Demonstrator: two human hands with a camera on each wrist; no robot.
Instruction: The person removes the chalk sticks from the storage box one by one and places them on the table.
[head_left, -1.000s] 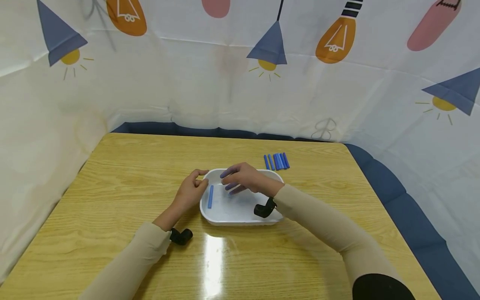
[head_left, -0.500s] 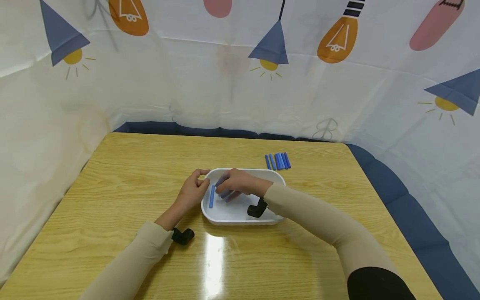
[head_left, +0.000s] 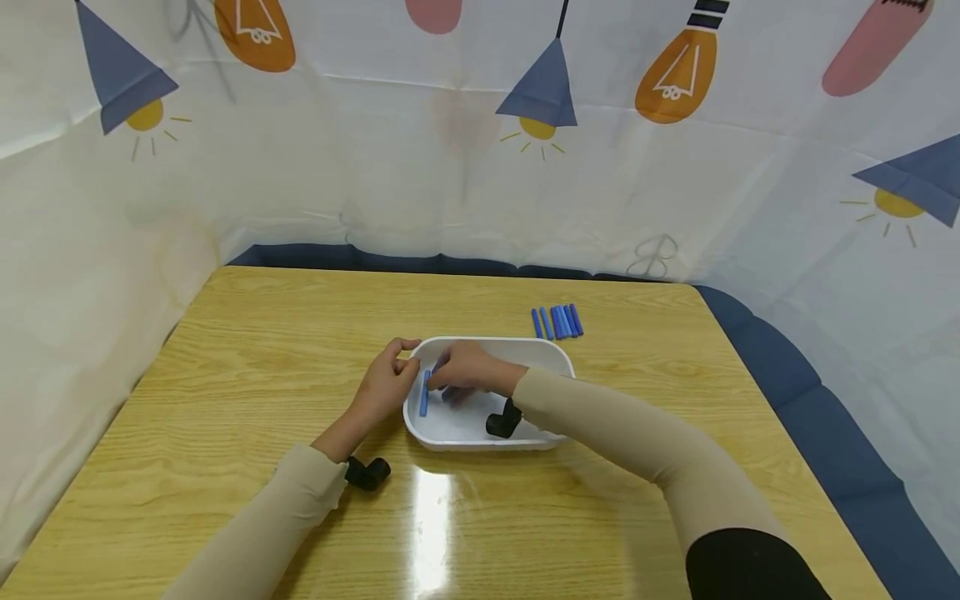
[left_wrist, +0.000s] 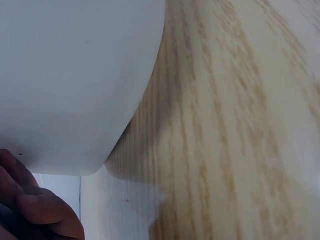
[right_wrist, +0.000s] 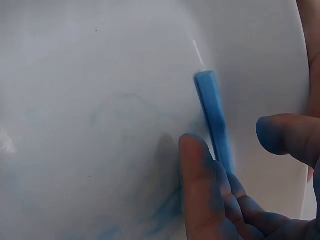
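A blue chalk stick (head_left: 424, 402) lies near the left wall inside a white tray (head_left: 480, 435). My right hand (head_left: 474, 367) reaches down into the tray just right of the stick. In the right wrist view, its thumb and fingers (right_wrist: 200, 185) stand apart on either side of the chalk stick (right_wrist: 212, 112), whose near end is partly hidden by them. Blue dust marks the fingertips and the tray floor. At the tray's left rim, my left hand (head_left: 384, 385) grips the edge. The left wrist view shows its curled fingers (left_wrist: 45, 207) against the tray's outer wall (left_wrist: 75, 80).
Several more blue sticks (head_left: 557, 322) lie in a row on the wooden table (head_left: 247, 367), behind the tray's right end. A printed white cloth (head_left: 420, 167) hangs behind the table. Dark blue padding (head_left: 810, 400) runs along the right edge.
My right hand has moved left and down into the tray, closing in on the blue chalk stick. My left hand keeps its place at the rim.
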